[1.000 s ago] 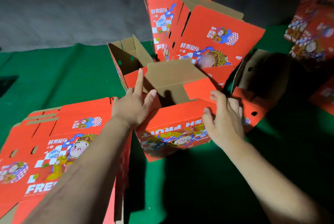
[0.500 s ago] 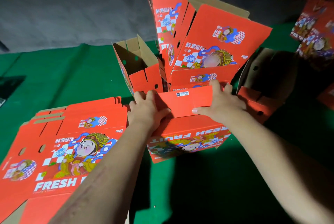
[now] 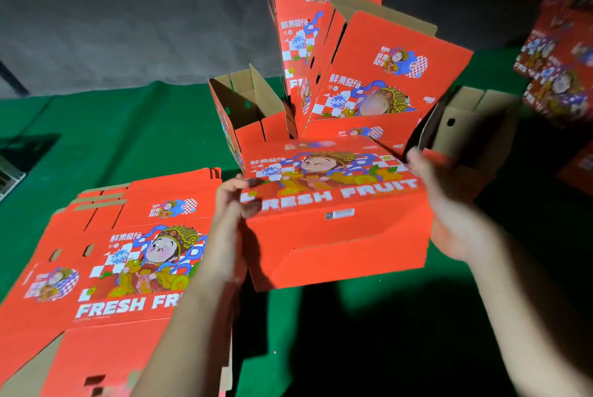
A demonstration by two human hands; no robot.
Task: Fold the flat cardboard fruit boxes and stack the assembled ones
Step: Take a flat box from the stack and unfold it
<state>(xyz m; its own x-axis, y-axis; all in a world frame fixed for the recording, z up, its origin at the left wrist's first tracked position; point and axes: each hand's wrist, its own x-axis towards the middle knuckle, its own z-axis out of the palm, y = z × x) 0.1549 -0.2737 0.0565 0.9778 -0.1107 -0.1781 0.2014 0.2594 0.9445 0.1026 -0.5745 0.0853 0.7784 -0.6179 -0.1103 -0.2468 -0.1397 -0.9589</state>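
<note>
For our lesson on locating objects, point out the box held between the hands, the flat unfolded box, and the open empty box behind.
held box (image 3: 337, 236): head view, plain red near face.
flat box (image 3: 128, 268): head view, printed panel.
open box (image 3: 244, 104): head view, brown inner wall.

Red folded box (image 3: 333, 204), seemingly tilted, flat stack (image 3: 106, 268) beside
</note>
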